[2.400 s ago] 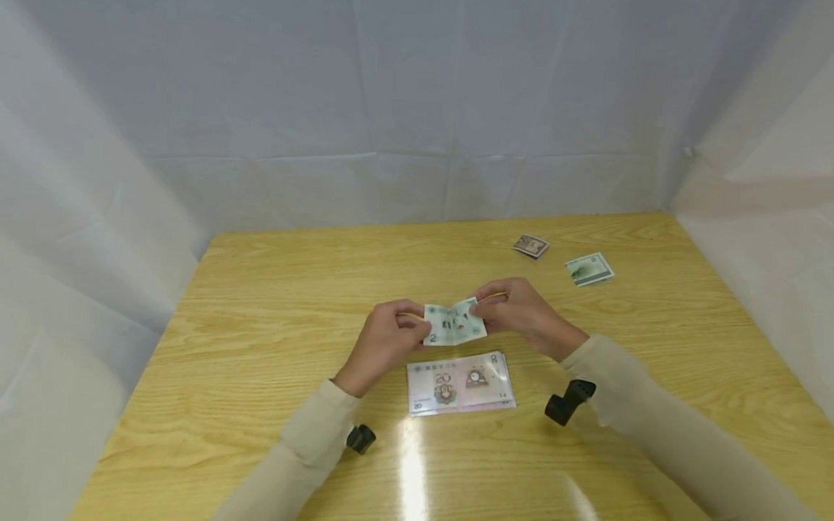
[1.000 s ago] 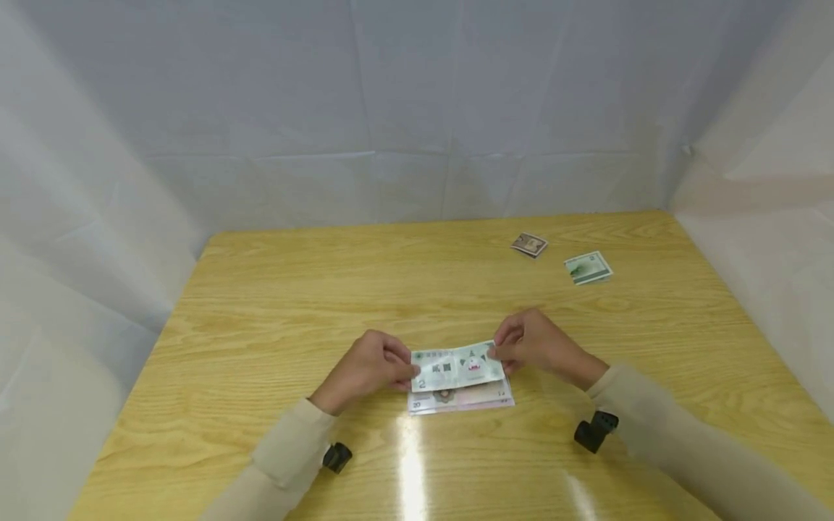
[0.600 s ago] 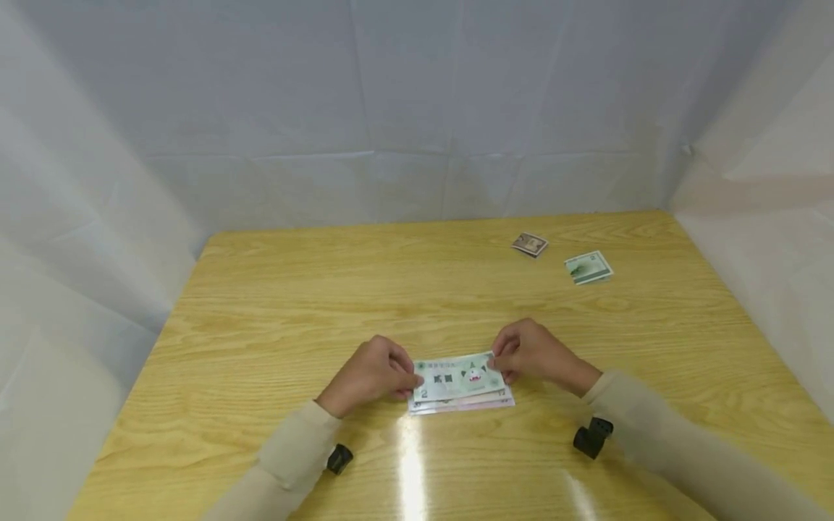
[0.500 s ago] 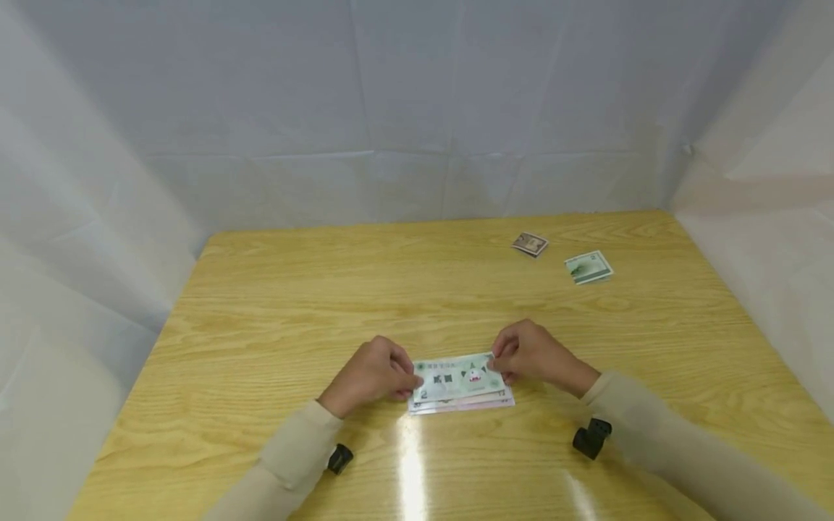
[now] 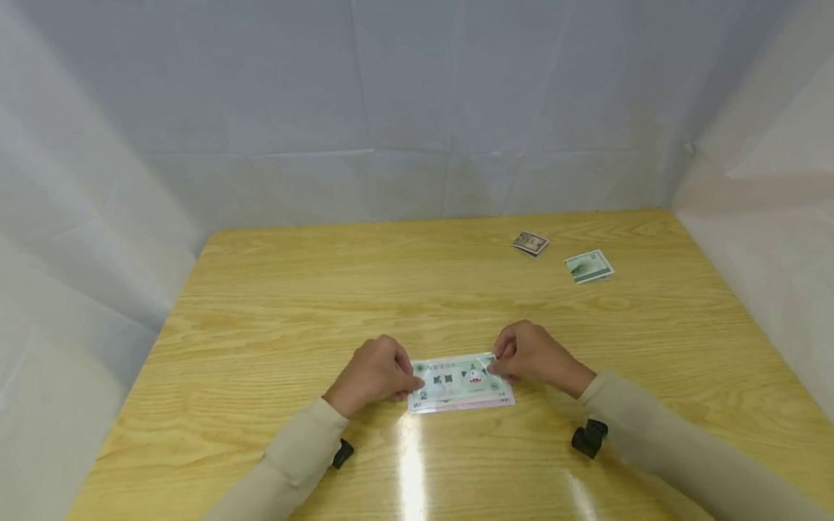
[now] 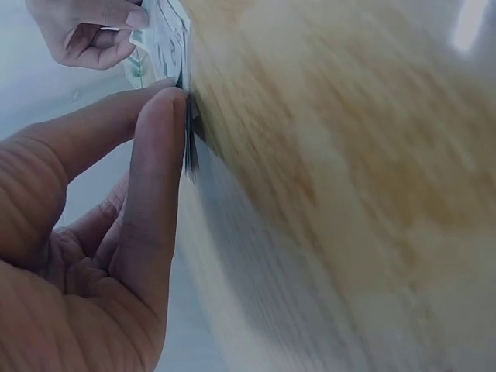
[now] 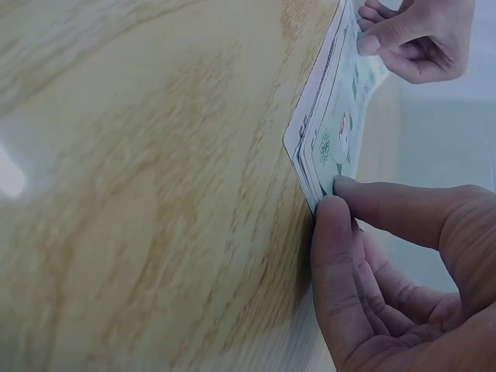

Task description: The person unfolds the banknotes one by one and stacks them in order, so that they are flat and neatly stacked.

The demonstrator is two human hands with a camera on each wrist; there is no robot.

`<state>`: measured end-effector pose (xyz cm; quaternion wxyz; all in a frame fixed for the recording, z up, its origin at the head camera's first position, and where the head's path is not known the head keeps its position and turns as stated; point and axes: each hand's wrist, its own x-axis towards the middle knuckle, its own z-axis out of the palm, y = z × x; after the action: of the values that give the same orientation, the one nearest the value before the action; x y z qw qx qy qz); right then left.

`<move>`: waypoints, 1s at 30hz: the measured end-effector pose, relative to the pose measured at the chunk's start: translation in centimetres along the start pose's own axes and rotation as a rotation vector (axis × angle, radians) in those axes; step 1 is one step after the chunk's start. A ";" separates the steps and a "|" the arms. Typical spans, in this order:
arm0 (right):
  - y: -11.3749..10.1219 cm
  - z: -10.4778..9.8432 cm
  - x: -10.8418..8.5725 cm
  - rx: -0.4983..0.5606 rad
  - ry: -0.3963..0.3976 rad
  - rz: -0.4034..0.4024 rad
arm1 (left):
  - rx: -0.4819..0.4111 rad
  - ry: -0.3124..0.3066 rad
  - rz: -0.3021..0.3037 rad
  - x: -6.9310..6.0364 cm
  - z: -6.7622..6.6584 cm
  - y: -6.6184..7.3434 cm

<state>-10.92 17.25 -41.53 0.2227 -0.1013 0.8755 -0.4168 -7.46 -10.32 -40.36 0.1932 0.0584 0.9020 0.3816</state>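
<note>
A pale green banknote marked 2 (image 5: 456,380) lies over a stack of larger notes, whose pinkish bottom edge (image 5: 464,407) shows below it. My left hand (image 5: 374,373) pinches the note's left end between thumb and fingers. At its right end, my right hand (image 5: 539,356) pinches the upper corner. The right wrist view shows the thumb and a finger at the corner of the layered notes (image 7: 308,159); how many notes they grip is unclear. From the left wrist, the notes (image 6: 172,39) appear nearly edge-on, with the fingertips covering their near end.
Farther back on the wooden table (image 5: 293,304) lie a folded brown banknote (image 5: 531,243) and, to its right, a folded green banknote (image 5: 589,266). White sheeting (image 5: 417,130) hangs behind the table and at both sides.
Both hands have brought the green banknote toward me and down onto the stack. Its crease has flattened out. Over the last half second it has shifted slightly into line with the notes beneath.
</note>
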 end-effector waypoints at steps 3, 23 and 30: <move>0.0 -0.1 0.0 -0.009 0.012 0.023 | 0.026 0.007 0.000 -0.1 0.0 0.1; 2.4 -5.8 0.7 -0.051 0.209 -0.014 | 0.011 0.065 0.056 -0.3 -1.5 0.0; 4.9 -9.8 1.0 -0.111 0.355 -0.014 | -0.015 0.091 0.059 0.0 -1.9 -0.5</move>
<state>-16.40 26.65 -40.19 0.0556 -0.0445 0.9220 -0.3807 -8.16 -11.98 -39.47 0.1411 0.0664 0.9049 0.3961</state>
